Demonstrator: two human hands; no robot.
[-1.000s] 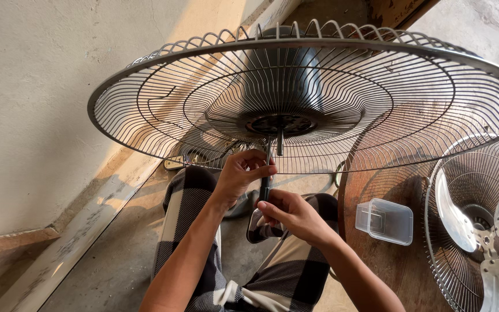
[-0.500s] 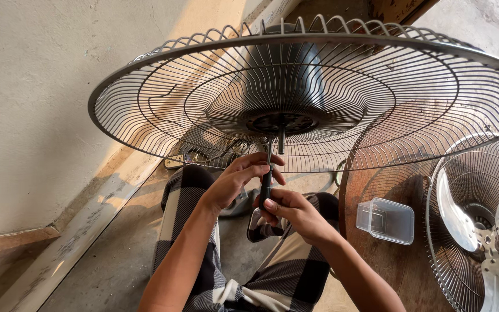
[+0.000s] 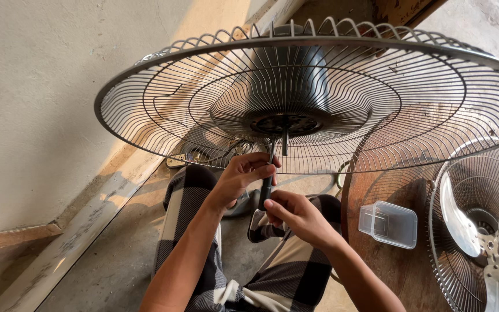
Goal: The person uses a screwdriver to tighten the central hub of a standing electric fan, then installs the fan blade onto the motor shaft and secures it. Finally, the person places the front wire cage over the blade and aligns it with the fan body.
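Note:
A large round wire fan guard [image 3: 163, 110] with a dark motor housing [image 3: 289, 69] behind its hub fills the upper view. A black-handled screwdriver [image 3: 266, 189] points up into the hub [image 3: 287, 123], beside the short motor shaft. My left hand [image 3: 239, 176] pinches the upper part of the screwdriver, near its metal shank just below the guard. My right hand [image 3: 293, 215] wraps the lower end of the handle. Both hands are above my lap in black-and-white checked trousers [image 3: 189, 196].
A round brown wooden table [image 3: 399, 190] stands to the right, with a small clear plastic container [image 3: 389, 224] on it. A second fan with metal blades and a wire guard [image 3: 480, 225] lies at the far right. A pale wall and concrete ledge run along the left.
My left-hand fingers have shifted on the screwdriver's upper part, and my right hand has turned slightly on the handle. The guard and view have drifted a little right.

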